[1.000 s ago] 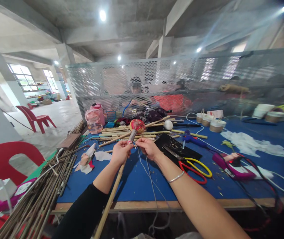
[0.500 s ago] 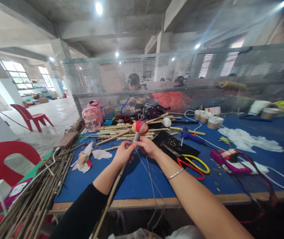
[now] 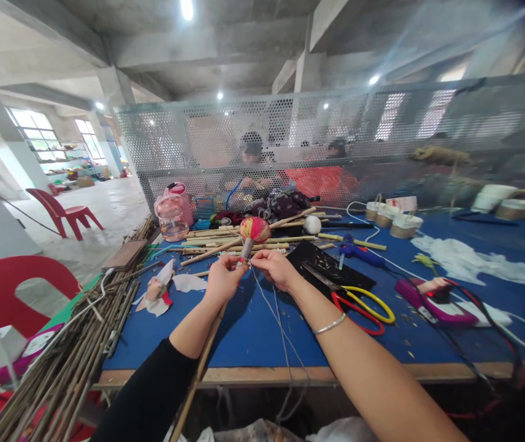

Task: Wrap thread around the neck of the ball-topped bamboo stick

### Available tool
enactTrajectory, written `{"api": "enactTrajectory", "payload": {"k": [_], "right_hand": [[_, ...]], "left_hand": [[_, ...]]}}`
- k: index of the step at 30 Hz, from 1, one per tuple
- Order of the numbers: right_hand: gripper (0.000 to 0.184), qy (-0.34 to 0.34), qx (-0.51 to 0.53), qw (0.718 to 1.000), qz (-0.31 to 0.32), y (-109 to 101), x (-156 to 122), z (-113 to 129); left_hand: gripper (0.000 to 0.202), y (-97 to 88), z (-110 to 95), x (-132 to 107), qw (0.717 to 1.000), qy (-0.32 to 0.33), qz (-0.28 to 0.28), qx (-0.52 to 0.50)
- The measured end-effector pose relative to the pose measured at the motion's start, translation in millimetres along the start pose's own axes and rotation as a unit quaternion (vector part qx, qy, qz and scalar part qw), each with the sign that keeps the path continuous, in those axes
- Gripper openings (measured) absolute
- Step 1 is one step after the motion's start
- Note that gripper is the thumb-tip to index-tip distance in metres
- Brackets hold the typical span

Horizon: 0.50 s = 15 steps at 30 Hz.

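A long thin stick (image 3: pixel 206 350) slants up from the lower edge, topped by a red and yellow cloth-covered ball (image 3: pixel 254 229). Grey string is wound in a band (image 3: pixel 246 248) just below the ball. My left hand (image 3: pixel 222 279) is closed around the stick beneath that band. Close beside it, my right hand (image 3: pixel 275 267) pinches the grey string (image 3: pixel 275 313), whose loose strands hang down past the table edge. Scissors (image 3: pixel 359 307) with red and yellow handles lie right of my right forearm, partly on a black sheet (image 3: pixel 336 264).
Several cut sticks (image 3: pixel 216 240) and a white ball (image 3: pixel 312 224) lie behind my hands. A blue glue gun (image 3: pixel 359 250) and purple power strip (image 3: pixel 437 302) are at right, cloth scraps (image 3: pixel 156 291) at left. A mesh screen (image 3: pixel 207 135) divides the table; people sit beyond it.
My right hand has drawn slightly away from my left, with the string pinched in its fingers. The ball tilts a little more left, showing more of the wound band.
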State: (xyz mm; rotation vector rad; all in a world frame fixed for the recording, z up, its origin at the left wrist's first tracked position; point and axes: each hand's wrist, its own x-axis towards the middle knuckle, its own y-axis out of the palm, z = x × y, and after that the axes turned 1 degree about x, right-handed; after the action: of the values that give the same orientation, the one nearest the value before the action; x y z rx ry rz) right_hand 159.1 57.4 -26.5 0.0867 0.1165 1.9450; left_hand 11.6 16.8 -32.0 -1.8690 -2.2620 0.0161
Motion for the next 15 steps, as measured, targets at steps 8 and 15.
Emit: {"api": "enactTrajectory", "payload": {"k": [8,15], "right_hand": [[0.033,0.015,0.061,0.997,0.037,-1.3,-0.6,3.7],[0.028,0.035,0.072,0.995,0.065,-2.9,-2.0,-0.1]], "left_hand": [[0.034,-0.3,-8.7,-2.5,0.984,-0.057,0.072,-0.15],[0.023,-3.9,-8.8,-3.3,0.946,-0.218,0.143,-0.191]]}}
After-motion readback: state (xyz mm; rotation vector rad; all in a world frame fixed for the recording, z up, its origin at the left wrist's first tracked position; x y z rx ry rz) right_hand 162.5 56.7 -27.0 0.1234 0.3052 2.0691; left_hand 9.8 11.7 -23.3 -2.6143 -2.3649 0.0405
